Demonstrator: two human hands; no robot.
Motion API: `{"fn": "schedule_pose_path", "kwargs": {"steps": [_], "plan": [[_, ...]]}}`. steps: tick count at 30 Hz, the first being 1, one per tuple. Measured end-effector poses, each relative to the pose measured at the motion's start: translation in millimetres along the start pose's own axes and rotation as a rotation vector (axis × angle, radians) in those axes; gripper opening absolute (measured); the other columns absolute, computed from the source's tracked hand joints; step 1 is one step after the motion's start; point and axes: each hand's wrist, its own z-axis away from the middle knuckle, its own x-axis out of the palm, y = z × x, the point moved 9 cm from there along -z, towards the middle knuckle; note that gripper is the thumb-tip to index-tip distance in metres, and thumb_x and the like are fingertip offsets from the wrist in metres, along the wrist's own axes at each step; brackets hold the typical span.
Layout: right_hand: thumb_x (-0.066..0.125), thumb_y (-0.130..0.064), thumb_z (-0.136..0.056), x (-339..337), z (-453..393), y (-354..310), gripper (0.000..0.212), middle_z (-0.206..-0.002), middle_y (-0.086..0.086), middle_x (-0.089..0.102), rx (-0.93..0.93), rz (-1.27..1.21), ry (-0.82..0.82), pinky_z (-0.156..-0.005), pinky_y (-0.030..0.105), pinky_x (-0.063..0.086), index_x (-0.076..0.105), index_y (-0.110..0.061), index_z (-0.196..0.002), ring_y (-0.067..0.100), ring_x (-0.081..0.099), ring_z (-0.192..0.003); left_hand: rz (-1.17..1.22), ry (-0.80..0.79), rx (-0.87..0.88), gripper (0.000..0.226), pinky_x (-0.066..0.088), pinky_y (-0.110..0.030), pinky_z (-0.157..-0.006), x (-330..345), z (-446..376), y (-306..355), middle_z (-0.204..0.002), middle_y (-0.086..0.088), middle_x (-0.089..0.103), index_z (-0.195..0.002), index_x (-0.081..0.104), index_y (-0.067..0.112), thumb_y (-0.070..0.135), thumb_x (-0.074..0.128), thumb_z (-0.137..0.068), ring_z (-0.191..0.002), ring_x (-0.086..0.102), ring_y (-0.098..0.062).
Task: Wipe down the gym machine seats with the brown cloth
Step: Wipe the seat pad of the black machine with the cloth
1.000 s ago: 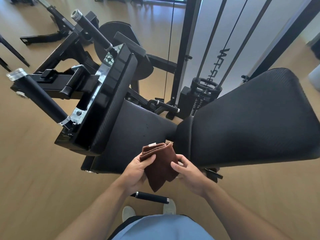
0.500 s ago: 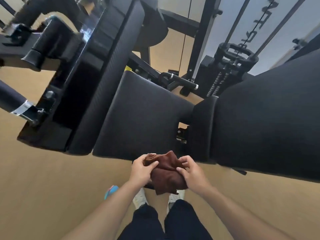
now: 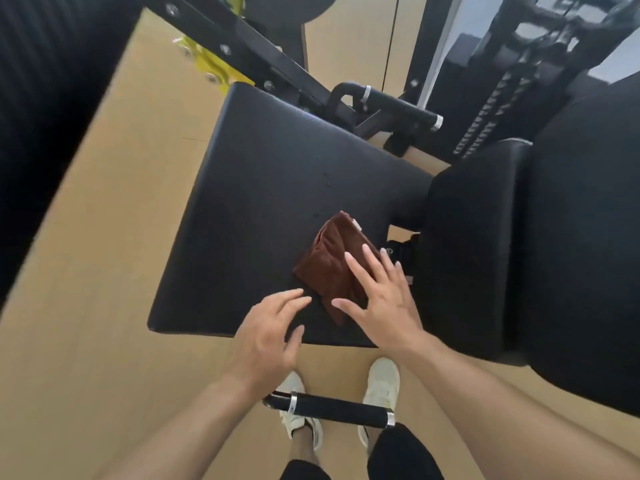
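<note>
Brown cloth [image 3: 334, 263] no longer held in both hands; now folded on seat pad [image 3: 263, 188]. Right hand [image 3: 377, 296] flat on cloth, fingers spread, ungrasping. Left hand [image 3: 268, 336] released, open beside it. Wiping ready to begin.

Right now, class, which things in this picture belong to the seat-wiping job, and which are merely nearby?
Belong to the job:
folded brown cloth
flat black padded seat
right hand, flat on the cloth
left hand, open, off the cloth
black padded backrest

Merely nearby:
black foam-covered handle bar
yellow metal bracket
tan wooden floor
</note>
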Motion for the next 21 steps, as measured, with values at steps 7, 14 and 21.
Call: {"fn": "schedule_pose_path", "kwargs": {"steps": [7, 14, 21], "plan": [[0.04, -0.079, -0.09, 32.6, -47.9, -24.4, 0.084, -0.171, -0.011, -0.011, -0.005, -0.145, 0.182, -0.123, 0.041, -0.018, 0.011, -0.044, -0.16, 0.015, -0.021, -0.155, 0.099, 0.166, -0.17, 0.056, 0.046, -0.037, -0.109, -1.4, -13.4, -22.1, -0.136, 0.004, 0.059, -0.143, 0.05, 0.019, 0.019, 0.072, -0.091, -0.125, 0.054, -0.012], [0.017, -0.068, -0.101, 56.3, -20.1, -22.3, 0.065, -0.171, -0.011, -0.003, -0.084, -0.149, 0.19, -0.126, 0.041, -0.015, 0.014, -0.041, -0.16, 0.013, -0.019, -0.155, -0.17, -0.034, -0.312, 0.037, 0.049, -0.035, -0.084, -1.4, -60.0, -24.3, -0.1, 0.001, 0.066, -0.101, 0.072, 0.016, 0.05, 0.059, -0.095, -0.094, 0.055, -0.017], [0.022, -0.077, -0.095, 77.8, 28.5, -54.5, 0.071, -0.171, -0.011, 0.007, -0.039, -0.204, 0.171, -0.127, 0.04, -0.008, 0.017, -0.046, -0.158, 0.015, -0.005, -0.157, -0.346, -0.286, -0.452, 0.036, 0.035, -0.031, -0.06, -18.0, -27.8, -49.0, -0.077, 0.003, 0.058, -0.073, 0.051, 0.023, 0.045, 0.044, -0.101, -0.069, 0.054, -0.014]]}}
